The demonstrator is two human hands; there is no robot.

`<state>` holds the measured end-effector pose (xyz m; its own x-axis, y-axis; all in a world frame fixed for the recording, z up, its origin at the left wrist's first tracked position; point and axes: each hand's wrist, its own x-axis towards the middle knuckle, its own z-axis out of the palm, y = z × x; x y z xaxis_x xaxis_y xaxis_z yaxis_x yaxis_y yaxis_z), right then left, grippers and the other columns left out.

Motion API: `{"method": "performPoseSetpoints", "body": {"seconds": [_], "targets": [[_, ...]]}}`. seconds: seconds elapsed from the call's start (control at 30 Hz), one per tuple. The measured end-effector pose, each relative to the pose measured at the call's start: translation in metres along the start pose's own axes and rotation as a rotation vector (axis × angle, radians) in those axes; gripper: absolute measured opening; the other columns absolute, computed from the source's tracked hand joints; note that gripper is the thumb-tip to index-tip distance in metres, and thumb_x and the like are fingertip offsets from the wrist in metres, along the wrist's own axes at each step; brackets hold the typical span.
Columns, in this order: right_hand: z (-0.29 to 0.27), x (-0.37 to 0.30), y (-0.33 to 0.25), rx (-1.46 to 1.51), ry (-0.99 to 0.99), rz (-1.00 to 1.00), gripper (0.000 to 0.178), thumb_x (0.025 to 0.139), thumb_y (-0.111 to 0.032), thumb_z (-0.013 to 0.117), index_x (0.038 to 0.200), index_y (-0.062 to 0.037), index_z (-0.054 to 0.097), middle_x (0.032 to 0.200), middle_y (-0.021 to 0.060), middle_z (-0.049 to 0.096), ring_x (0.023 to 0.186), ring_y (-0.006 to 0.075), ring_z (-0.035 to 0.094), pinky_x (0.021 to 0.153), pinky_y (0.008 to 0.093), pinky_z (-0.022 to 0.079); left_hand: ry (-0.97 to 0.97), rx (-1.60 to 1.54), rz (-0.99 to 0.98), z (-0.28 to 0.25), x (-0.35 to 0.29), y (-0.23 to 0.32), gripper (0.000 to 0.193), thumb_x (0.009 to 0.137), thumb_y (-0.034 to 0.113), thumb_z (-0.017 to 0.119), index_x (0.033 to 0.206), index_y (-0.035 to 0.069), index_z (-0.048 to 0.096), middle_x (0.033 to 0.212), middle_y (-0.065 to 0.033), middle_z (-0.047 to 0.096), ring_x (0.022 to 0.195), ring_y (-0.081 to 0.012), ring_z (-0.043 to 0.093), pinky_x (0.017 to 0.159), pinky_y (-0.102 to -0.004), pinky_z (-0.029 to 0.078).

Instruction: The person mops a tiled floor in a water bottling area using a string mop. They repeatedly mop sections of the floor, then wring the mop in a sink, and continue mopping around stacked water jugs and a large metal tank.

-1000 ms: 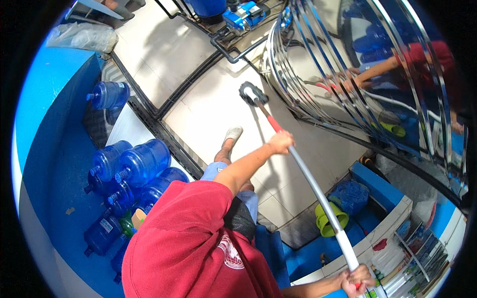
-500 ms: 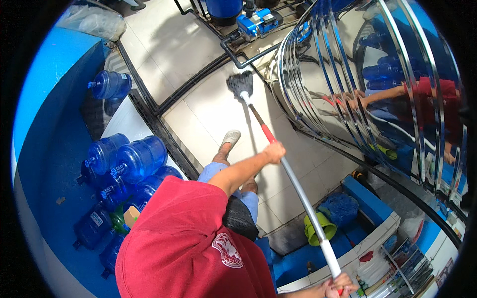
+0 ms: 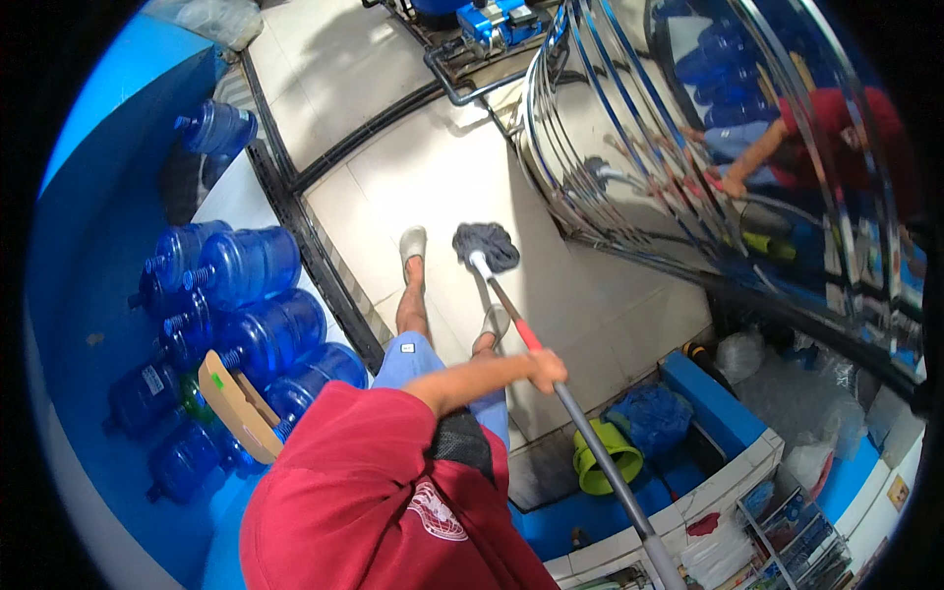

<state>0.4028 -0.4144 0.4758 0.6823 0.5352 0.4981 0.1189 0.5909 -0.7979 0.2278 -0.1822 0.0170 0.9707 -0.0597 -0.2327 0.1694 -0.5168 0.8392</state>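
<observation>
My left hand (image 3: 548, 372) is wrapped round the mop (image 3: 590, 433) near the red part of its pole, with the forearm stretched across from the red sleeve. The pole slants from the lower right up to a dark grey mop head (image 3: 486, 247), which lies on the pale tiled floor (image 3: 393, 157) between my feet and the shiny steel tank (image 3: 629, 157). The pole's lower end runs out at the bottom edge, and my right hand is out of the picture. My two feet in light clogs stand just left of the mop head and beside the pole.
Several blue water jugs (image 3: 258, 270) are piled at the left, with a cardboard piece (image 3: 236, 405) among them. A yellow-green bucket (image 3: 590, 477) and a blue plastic bag (image 3: 651, 418) sit at the lower right. Black pipes (image 3: 369, 138) and a blue pump (image 3: 500, 22) lie at the far side.
The mop head has come back toward me from beside the far pipes. My left hand keeps its hold on the pole; my right hand has gone out past the bottom edge. One foot has stepped forward.
</observation>
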Motion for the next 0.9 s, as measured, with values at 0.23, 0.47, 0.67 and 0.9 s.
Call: {"method": "performPoseSetpoints", "body": {"seconds": [0.23, 0.47, 0.67, 0.9], "targets": [[0.063, -0.043, 0.113, -0.343, -0.211, 0.157, 0.018, 0.075, -0.017, 0.053, 0.060, -0.0107, 0.046, 0.050, 0.0044, 0.048, 0.042, 0.0178, 0.046, 0.048, 0.0306, 0.040, 0.506, 0.321, -0.292, -0.061, -0.102, -0.141, 0.017, 0.061, 0.019, 0.068, 0.075, 0.010, 0.065, 0.081, -0.0128, 0.062, 0.084, -0.0332, 0.062, 0.075, -0.0432, 0.051], [0.114, -0.073, 0.163, 0.120, -0.529, 0.350, 0.013, 0.062, -0.008, 0.058, 0.068, 0.0033, 0.062, 0.055, 0.0094, 0.054, 0.049, 0.0243, 0.056, 0.057, 0.0372, 0.050, 0.641, 0.533, -0.699, -0.116, -0.148, -0.176, 0.032, 0.070, 0.032, 0.075, 0.086, 0.008, 0.059, 0.089, -0.0117, 0.057, 0.092, -0.0320, 0.058, 0.082, -0.0432, 0.048], [-0.011, -0.035, 0.064, -0.228, -0.368, 0.237, 0.013, 0.071, -0.024, 0.060, 0.069, -0.0112, 0.057, 0.064, 0.0036, 0.058, 0.057, 0.0188, 0.056, 0.057, 0.0365, 0.049, 0.496, 0.154, -0.383, -0.071, -0.040, -0.063, 0.033, 0.066, 0.033, 0.072, 0.084, 0.007, 0.065, 0.088, -0.0144, 0.065, 0.091, -0.0339, 0.064, 0.079, -0.0444, 0.052], [-0.130, 0.026, -0.055, 0.093, -0.056, 0.138, 0.028, 0.092, -0.027, 0.036, 0.088, -0.0034, 0.050, 0.046, 0.0045, 0.039, 0.038, 0.0163, 0.039, 0.044, 0.0345, 0.036, 0.119, -0.081, -0.088, 0.035, 0.085, 0.108, 0.023, 0.072, 0.033, 0.065, 0.088, 0.016, 0.066, 0.083, -0.0129, 0.067, 0.088, -0.0338, 0.064, 0.076, -0.0478, 0.050]]}}
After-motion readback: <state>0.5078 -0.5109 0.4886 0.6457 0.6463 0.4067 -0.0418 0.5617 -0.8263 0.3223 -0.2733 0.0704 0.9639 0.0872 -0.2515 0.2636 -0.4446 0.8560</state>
